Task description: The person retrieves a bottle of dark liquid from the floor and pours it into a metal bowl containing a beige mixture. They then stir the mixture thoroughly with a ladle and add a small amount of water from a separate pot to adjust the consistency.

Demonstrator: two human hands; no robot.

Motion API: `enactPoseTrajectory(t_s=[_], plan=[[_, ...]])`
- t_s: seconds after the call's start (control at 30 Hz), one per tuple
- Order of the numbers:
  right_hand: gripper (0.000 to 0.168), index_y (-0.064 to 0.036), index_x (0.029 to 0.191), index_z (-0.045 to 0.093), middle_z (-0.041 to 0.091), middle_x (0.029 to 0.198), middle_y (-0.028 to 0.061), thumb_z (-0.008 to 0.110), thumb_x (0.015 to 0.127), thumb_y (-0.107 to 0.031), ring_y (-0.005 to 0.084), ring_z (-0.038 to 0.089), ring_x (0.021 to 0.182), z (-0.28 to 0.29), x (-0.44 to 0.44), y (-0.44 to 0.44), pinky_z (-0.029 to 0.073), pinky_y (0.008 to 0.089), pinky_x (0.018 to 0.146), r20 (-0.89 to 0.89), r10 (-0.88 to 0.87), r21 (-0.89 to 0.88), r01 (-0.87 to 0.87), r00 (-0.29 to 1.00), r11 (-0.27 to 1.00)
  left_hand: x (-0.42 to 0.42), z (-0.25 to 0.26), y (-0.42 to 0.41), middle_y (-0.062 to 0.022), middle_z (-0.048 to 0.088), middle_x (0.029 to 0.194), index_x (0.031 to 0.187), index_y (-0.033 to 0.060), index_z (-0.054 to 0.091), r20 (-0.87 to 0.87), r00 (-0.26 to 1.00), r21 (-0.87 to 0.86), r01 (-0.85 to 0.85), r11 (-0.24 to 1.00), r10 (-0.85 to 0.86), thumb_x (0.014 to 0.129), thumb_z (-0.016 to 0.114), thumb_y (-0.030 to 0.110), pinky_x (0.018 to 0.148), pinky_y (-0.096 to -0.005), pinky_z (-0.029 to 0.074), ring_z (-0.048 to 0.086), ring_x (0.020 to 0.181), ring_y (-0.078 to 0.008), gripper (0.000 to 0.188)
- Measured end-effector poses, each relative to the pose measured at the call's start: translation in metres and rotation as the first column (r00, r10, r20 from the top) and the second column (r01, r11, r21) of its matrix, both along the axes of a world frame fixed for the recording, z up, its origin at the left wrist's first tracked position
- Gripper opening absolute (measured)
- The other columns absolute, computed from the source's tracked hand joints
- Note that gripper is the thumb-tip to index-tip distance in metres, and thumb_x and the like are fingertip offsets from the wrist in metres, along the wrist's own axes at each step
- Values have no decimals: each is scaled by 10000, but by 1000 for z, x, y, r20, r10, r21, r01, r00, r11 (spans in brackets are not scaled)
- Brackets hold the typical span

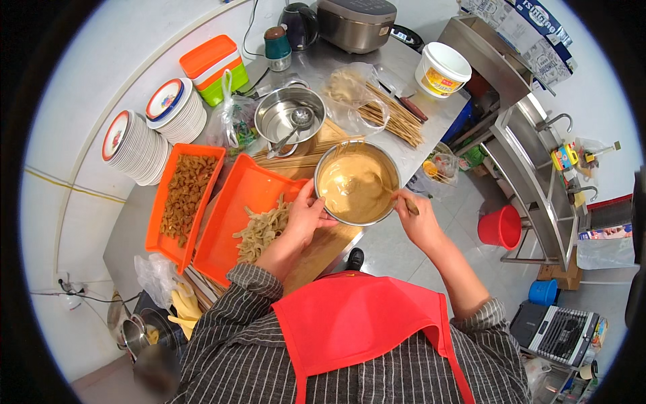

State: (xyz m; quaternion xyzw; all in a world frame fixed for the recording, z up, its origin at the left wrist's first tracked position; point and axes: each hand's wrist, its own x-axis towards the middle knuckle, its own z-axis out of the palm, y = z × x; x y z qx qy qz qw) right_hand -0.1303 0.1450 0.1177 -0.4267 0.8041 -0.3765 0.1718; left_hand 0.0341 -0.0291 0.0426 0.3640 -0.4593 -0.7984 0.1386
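A round metal bowl holding thick tan sauce (359, 183) is gripped at its left rim by my left hand (307, 214), thumb near the edge and fingers against its side. My right hand (418, 214) grasps a wooden handle (412, 206) at the bowl's right rim; the handle's other end seems to lie in the sauce. Left of the bowl, an orange tray (222, 212) contains pale strips of food (262, 230), partly behind my left forearm. Another orange tray (151, 237) holds browned meat pieces (187, 192). Wooden skewers (287, 160) lie on a wooden board just beyond the bowl.
Behind stand a steel pot with a slotted ladle (262, 121), bagged skewers (393, 116), a red-handled knife (414, 108) and a white tub (442, 70). Stacked plates (139, 151) line the left wall. Right of the table are steel sinks (535, 166) and a red bucket (499, 227).
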Motion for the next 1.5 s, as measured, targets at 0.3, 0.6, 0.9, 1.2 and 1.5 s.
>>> enactPoseTrajectory(t_s=[0.3, 0.6, 0.9, 1.2, 1.5], plan=[[123, 29, 965, 583, 620, 781, 102, 493, 907, -31, 146, 600, 737, -14, 32, -7, 492, 283, 696, 226, 154, 55, -171, 962, 984, 2, -5, -3, -125, 596, 1055, 1438, 123, 233, 15, 1000, 3, 9, 1000, -9, 957, 441, 63, 596, -321, 594, 643, 689, -175, 528], [95, 16, 931, 584, 603, 751, 210, 530, 860, -12, 306, 608, 657, -38, 15, -20, 480, 347, 617, 83, 73, -218, -53, 994, 975, -1, 3, 0, -118, 584, 1030, 1439, 122, 232, -20, 1000, -2, 2, 1000, -2, 956, 448, 72, 591, -324, 593, 636, 691, -169, 531], [126, 24, 952, 574, 617, 788, 83, 472, 932, -47, 120, 604, 765, -28, 0, -2, 492, 261, 701, 201, -51, 17, 48, 978, 999, -1, -4, 0, -107, 570, 1048, 1437, 133, 244, 26, 1000, -20, 6, 1000, -6, 953, 442, 62, 594, -327, 594, 612, 682, -147, 528], [54, 11, 908, 558, 578, 758, 199, 539, 861, -7, 239, 570, 642, -2, 10, 10, 467, 329, 612, 102, 7, 95, -16, 995, 995, 1, -1, 0, -103, 558, 1042, 1440, 142, 246, -4, 1000, -5, 2, 1000, -2, 952, 432, 50, 594, -324, 594, 590, 664, -138, 530], [69, 7, 920, 573, 572, 687, 165, 540, 891, -46, 186, 553, 606, -22, 17, 10, 459, 302, 591, 206, 104, -50, -95, 973, 994, 2, -2, 0, -113, 560, 975, 1444, 142, 238, 21, 1000, 9, -4, 1000, 4, 952, 456, 70, 595, -334, 596, 598, 674, -150, 543]])
